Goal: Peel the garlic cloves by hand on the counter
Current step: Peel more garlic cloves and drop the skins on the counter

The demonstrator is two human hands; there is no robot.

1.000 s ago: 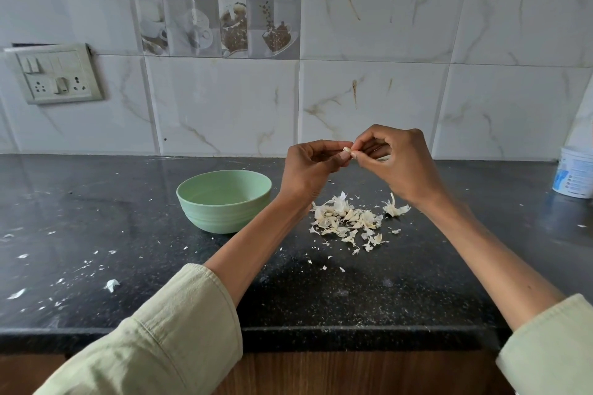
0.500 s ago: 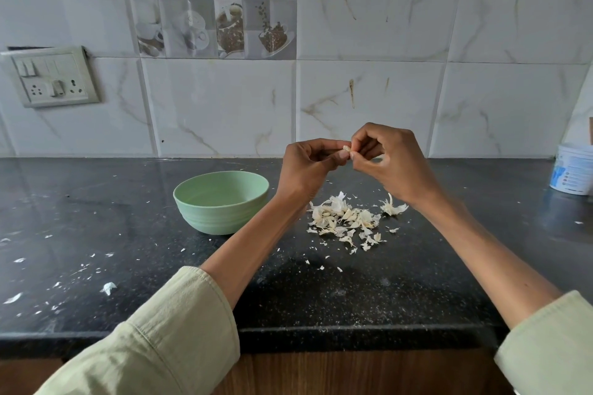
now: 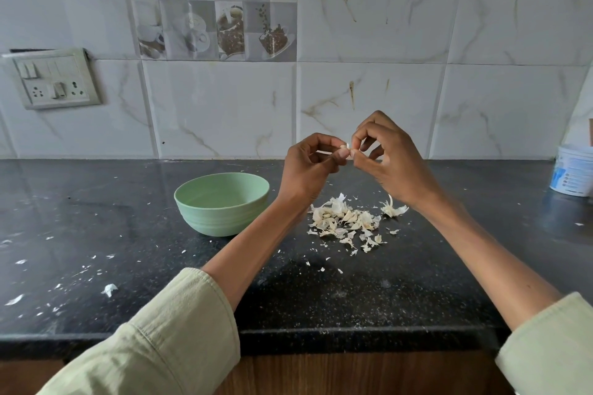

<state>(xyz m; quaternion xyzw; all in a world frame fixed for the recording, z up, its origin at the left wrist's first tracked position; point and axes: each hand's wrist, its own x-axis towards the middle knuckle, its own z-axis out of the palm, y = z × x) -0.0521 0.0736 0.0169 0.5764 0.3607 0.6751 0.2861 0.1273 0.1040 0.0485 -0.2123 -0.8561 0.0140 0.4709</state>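
Black stone counter [image 3: 128, 234] under marble tiles; above the heap of skins [image 3: 345, 221], left hand [image 3: 308, 167] and right hand [image 3: 391, 157] both pinch one garlic clove [image 3: 345, 146]; green bowl [image 3: 221, 202] sits just left.

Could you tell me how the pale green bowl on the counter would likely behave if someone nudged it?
The pale green round bowl looks like light plastic, so it would probably slide easily on the glossy black stone counter. Its wide, low shape suggests it would hardly tip.

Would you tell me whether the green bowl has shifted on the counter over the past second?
No. The green bowl sits at the same spot left of the peel pile.
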